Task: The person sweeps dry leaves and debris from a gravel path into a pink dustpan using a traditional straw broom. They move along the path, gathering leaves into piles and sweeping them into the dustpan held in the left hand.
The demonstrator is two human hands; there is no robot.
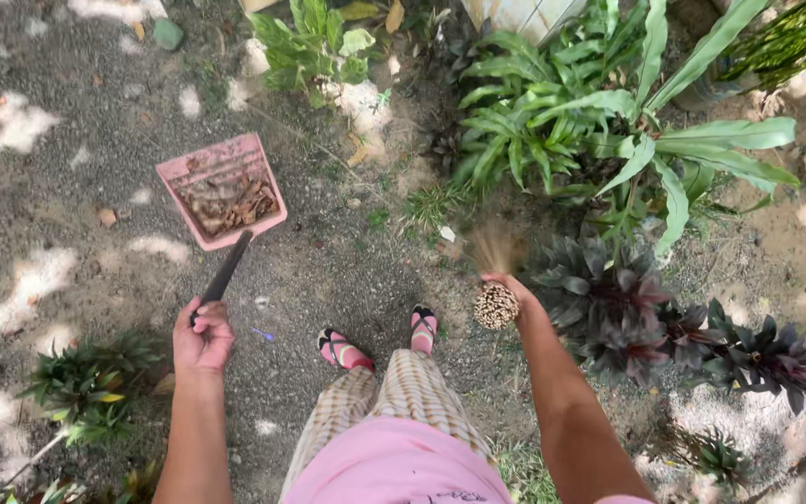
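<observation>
Left hand (202, 338): fist closed around the dark handle of a pink dustpan (224, 189) resting on gravel, dry leaves inside.
Right hand (507, 291): clenched on a stick broom (495, 280), bristles blurred beside green plants (599, 131).

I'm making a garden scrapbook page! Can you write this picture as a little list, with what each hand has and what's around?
Left hand: grips the dark handle of a pink dustpan
Dustpan holds: dry brown leaves
Right hand: holds a bundled stick broom, bristles blurred
Ground: grey gravelly dirt with sun patches
Feet: pink sandals
Nearby: green leafy plants, dark purple plants
</observation>
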